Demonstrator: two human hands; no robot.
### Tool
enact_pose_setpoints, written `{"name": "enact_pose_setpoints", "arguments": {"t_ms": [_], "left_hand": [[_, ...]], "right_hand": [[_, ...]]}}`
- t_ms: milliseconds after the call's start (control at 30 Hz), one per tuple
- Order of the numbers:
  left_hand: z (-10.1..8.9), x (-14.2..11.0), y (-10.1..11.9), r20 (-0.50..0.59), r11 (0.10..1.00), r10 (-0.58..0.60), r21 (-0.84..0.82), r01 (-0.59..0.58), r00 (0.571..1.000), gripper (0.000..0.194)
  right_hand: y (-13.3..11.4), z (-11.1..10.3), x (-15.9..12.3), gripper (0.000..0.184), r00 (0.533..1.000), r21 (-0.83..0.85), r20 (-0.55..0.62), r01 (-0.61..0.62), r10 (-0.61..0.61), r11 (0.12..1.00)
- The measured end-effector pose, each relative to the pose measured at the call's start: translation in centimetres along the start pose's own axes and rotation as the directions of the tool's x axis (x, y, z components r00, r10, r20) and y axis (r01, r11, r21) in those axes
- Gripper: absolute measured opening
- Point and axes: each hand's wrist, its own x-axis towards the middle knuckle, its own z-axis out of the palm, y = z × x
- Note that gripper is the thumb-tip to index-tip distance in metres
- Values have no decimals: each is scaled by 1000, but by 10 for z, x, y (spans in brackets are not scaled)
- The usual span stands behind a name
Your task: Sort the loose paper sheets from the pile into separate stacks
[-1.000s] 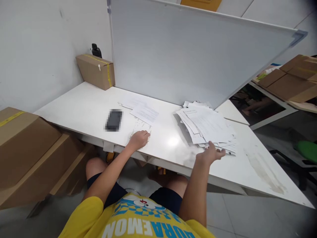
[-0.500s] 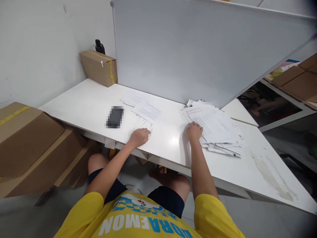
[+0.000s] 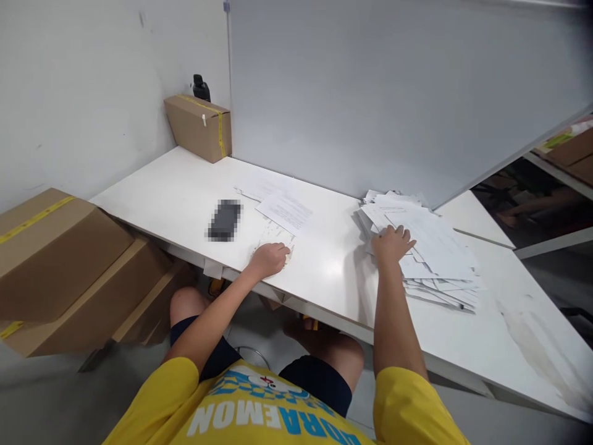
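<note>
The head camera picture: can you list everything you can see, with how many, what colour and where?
Table: one, white, across the middle
Paper pile: one, mostly white, table's right part
Loose papers: a few overlapping, white, mid-table
Blurred thing: one, dark grey, left of loose papers
Taped box: one, brown, table's far left corner
Bottle: one, black, behind taped box
Board: one, pale grey, behind table
Wall: one, whitish, upper left
Stacked boxes: several, brown, lower left
Cardboard: count unclear, brown, far right
Shirt: one, yellow, bottom
Shorts: one pair, dark blue, below table
Left hand: one, bare, table's near edge
Right hand: one, bare, at paper pile
</note>
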Motion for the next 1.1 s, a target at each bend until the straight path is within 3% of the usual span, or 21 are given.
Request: {"name": "enact_pose_setpoints", "arguments": {"t_ms": [67, 100, 200, 267, 300, 367, 433, 533, 667, 933, 1100], "left_hand": [[0, 0, 0, -5, 1000, 0, -4, 0, 1000, 25], [0, -1, 0, -10, 1000, -3, -7, 3, 1000, 25], [0, 0, 0, -16, 1000, -13, -19, 13, 1000, 26], [1, 0, 0, -10, 999, -18, -27, 17, 1000, 25], [1, 0, 0, -5, 999, -16, -29, 16, 1000, 25], [1, 0, 0, 0, 1000, -17, -20, 17, 1000, 23], [0, -1, 1, -1, 1000, -24, 2, 24, 1000, 21], [1, -3, 0, -15, 999, -32, 32, 32, 999, 20], [3, -5, -2, -24, 998, -31, 46, 32, 999, 22], [5, -3, -4, -85, 1000, 2, -19, -4, 996, 24], [7, -3, -8, -142, 999, 21, -28, -26, 990, 25]], "right_hand": [[-34, 4, -8, 54, 998, 44, 51, 39, -42, 998], [-56, 8, -15, 56, 985, 88, 101, 134, -142, 987], [-133, 23, -38, 57, 853, 240, 218, 425, -475, 873], [-182, 35, -46, 61, 757, 321, 290, 500, -586, 805], [-203, 41, -47, 63, 732, 346, 308, 508, -607, 789], [-235, 52, -40, 65, 723, 366, 319, 502, -613, 784], [-253, 60, -29, 65, 761, 341, 318, 465, -566, 817], [-251, 69, -22, 57, 827, 295, 301, 393, -475, 871], [-218, 78, -37, 45, 887, 248, 205, 361, -413, 899], [-154, 67, -63, 38, 933, 206, 143, 298, -330, 932], [-116, 56, -81, 30, 935, 197, 64, 330, -348, 923]]}}
